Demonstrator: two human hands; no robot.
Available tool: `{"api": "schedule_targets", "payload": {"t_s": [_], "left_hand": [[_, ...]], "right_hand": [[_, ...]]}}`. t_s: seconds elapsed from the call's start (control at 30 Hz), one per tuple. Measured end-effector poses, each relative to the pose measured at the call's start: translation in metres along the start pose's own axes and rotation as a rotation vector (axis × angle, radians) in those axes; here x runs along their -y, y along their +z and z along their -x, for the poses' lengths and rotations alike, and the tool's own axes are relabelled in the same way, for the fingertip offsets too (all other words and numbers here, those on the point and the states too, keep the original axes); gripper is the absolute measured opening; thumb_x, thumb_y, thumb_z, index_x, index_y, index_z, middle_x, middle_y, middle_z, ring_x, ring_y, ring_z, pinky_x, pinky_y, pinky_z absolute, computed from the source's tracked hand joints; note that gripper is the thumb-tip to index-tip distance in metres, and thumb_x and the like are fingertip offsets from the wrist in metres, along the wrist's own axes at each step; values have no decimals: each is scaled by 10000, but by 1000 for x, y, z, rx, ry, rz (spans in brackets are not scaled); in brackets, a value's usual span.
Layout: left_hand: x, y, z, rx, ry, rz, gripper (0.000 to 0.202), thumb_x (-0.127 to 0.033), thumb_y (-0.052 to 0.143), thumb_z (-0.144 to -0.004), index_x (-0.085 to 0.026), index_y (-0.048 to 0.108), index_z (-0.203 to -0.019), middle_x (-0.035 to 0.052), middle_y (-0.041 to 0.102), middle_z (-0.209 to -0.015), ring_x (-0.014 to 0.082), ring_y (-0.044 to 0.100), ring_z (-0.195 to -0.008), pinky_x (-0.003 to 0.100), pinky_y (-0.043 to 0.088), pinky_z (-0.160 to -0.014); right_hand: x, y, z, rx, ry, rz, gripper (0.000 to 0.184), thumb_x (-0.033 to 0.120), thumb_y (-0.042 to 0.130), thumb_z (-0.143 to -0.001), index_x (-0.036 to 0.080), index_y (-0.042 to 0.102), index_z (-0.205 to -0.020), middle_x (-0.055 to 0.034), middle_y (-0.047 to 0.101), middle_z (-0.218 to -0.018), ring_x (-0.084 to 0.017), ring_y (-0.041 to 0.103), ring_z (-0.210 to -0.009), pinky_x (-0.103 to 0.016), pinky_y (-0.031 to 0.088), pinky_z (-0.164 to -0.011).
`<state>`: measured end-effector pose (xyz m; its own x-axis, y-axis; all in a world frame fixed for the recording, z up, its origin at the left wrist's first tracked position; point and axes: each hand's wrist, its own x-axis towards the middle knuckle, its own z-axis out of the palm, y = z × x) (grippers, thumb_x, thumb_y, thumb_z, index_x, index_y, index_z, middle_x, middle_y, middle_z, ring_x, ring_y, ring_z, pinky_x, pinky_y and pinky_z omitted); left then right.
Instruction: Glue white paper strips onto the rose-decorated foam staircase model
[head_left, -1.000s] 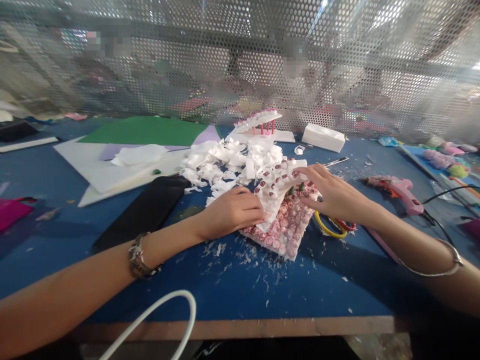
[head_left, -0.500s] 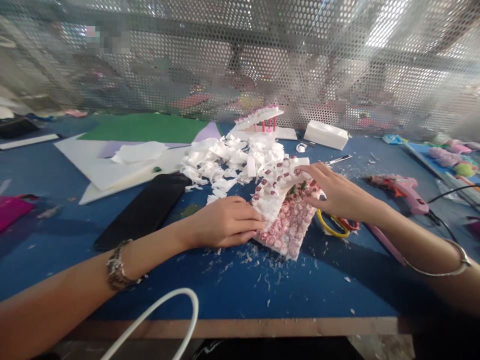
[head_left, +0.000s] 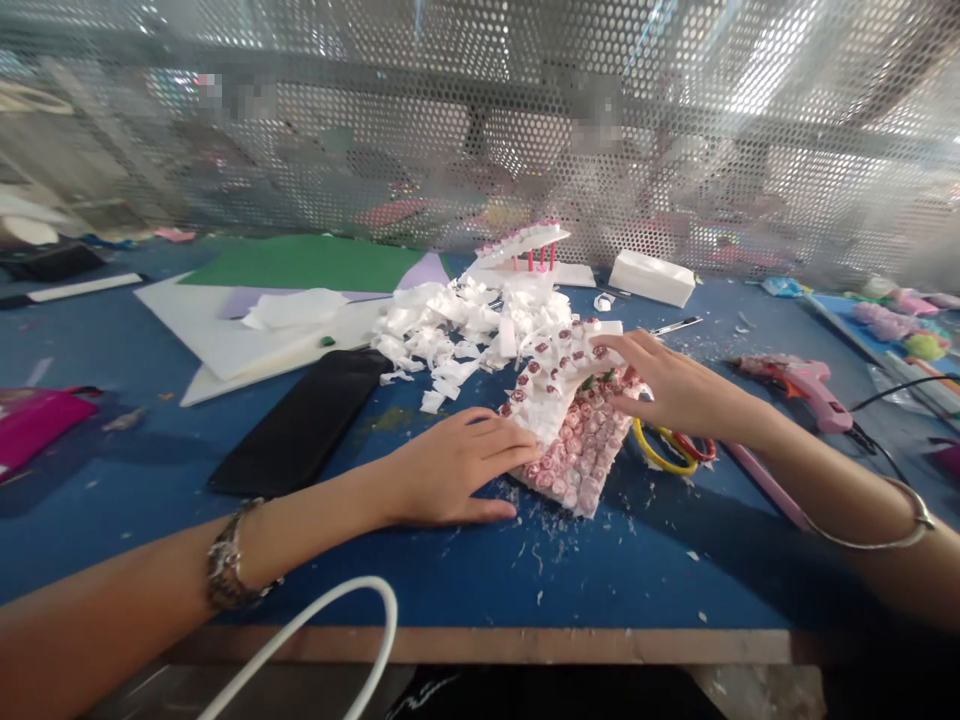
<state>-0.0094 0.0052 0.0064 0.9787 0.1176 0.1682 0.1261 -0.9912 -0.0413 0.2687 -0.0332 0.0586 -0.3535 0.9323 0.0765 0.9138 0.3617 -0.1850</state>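
A small craft model (head_left: pixel 577 460) stands on the blue table. Pink paper-like roses cover its lower panel, and a white sloping panel (head_left: pixel 541 408) dotted with darker red roses rises over it. Green bits show between the two panels. My left hand (head_left: pixel 457 465) lies at the model's left side, fingers stretched over the white panel's lower edge and thumb spread away on the table. My right hand (head_left: pixel 671 385) holds the model's upper right side, fingertips on the white panel's edge and thumb lower down by the roses. The exact thumb contact is partly hidden.
White scraps (head_left: pixel 457 325) are heaped behind the model. Left lie a black phone-like slab (head_left: pixel 300 425) and green and white sheets (head_left: pixel 300 262). Right are yellow-handled scissors (head_left: pixel 660 455), a pink glue gun (head_left: pixel 806 385) and a craft knife (head_left: pixel 675 326). A white cable (head_left: pixel 390 610) loops in front.
My left thumb has opened away from the fingers, which lie flatter on the panel's edge. My right hand keeps its place on the model. The view has shifted slightly.
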Motion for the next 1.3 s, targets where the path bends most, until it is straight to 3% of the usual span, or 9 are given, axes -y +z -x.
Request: {"api": "schedule_targets", "payload": {"t_s": [0.23,0.33,0.47,0.63,0.8,1.1,1.2,1.3], "left_hand": [[-1,-9,8,62,-79,126,562,-555,279,-883,-220,360,-1328,61,489,-1320,221,481,-1154,347,313,-997],[0,-11,6,22,-92,92,588,-555,214,-894,-182,372,-1320,89,490,-1315,228,468,-1165,362,307,-1010],[3,-6,0,-15,-80,-10,596,-543,230,-897,-122,444,-1262,137,524,-1264,245,487,-1135,379,354,-969],[4,0,0,-33,-26,-95,492,-483,335,-896,-125,508,-1185,122,561,-1229,234,527,-1084,383,375,-944],[3,1,0,-6,-71,-89,559,-545,286,-885,-163,414,-1272,110,520,-1270,230,491,-1131,427,290,-1021],[-1,2,-4,-1,-122,-14,600,-554,299,-875,-148,396,-1306,126,499,-1263,253,479,-1121,404,306,-1006],[5,-7,-7,-47,-124,78,538,-530,226,-900,-211,431,-1280,91,527,-1229,214,497,-1085,363,338,-970],[13,-10,-13,-114,-133,76,539,-515,204,-908,-207,408,-1300,102,496,-1258,221,460,-1116,357,352,-943]], "right_hand": [[-2,1,-1,-16,-14,-1,590,416,446,-803,264,264,-1343,-101,464,-1174,-201,566,-829,-401,449,-768],[-1,0,-2,-12,-22,-21,601,406,445,-804,248,259,-1354,-113,461,-1203,-209,570,-847,-404,445,-775],[0,0,-1,15,-10,-42,645,443,447,-805,248,219,-1377,-125,435,-1263,-218,579,-846,-415,448,-769],[0,0,0,28,1,-44,648,425,456,-802,242,221,-1378,-132,430,-1281,-228,587,-858,-426,443,-788],[1,0,-1,35,1,-39,655,417,452,-807,236,200,-1384,-135,416,-1292,-228,585,-867,-425,443,-798],[-2,3,-1,28,-39,-41,662,442,443,-806,223,200,-1381,-143,430,-1271,-239,570,-900,-412,440,-802],[-2,4,-1,19,-49,-41,665,433,444,-805,232,189,-1386,-143,435,-1269,-242,569,-899,-420,440,-799],[-2,4,-1,13,-55,-38,661,416,449,-805,225,198,-1385,-145,439,-1261,-238,570,-887,-414,439,-793]]}}
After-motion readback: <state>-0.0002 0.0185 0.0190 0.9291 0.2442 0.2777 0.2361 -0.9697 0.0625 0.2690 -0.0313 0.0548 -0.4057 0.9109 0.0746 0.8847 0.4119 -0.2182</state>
